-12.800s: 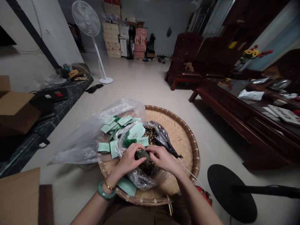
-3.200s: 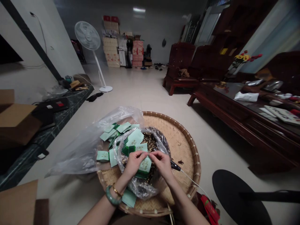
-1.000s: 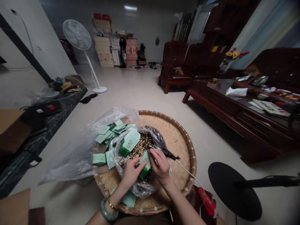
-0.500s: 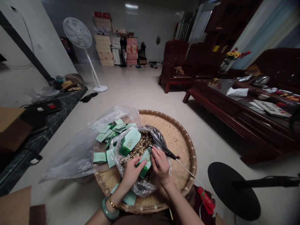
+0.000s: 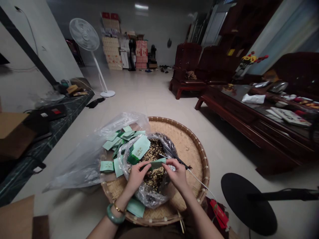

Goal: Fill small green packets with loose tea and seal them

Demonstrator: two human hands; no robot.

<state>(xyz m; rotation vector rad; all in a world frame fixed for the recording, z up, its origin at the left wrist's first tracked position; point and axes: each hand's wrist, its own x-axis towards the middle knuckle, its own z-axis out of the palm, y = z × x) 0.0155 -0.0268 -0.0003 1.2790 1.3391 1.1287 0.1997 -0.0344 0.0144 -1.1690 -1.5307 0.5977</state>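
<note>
A small green paper packet (image 5: 157, 163) is stretched level between my two hands. My left hand (image 5: 136, 176) pinches its left end, and my right hand (image 5: 177, 172) pinches its right end. Beneath it, a clear plastic bag (image 5: 152, 198) holds a dark and pale loose dry mix (image 5: 155, 179). A stack of green packets (image 5: 140, 149) rests on the mix at the bag's left side. Just behind my right hand lies a black sealer-like tool (image 5: 174, 156) with a white cord. All this sits on a round woven bamboo tray (image 5: 191, 146).
More green packets (image 5: 112, 142) lie heaped on a large plastic sheet (image 5: 79, 159) at left. Some packets (image 5: 136, 207) are by the tray's near rim. A black round stand base (image 5: 246, 202) is at right, near a dark wooden table (image 5: 231, 116). A white fan (image 5: 84, 35) stands beyond.
The packet has turned from upright and slanted to level. My right hand has moved right and down to its far end, and my left hand has shifted slightly left.
</note>
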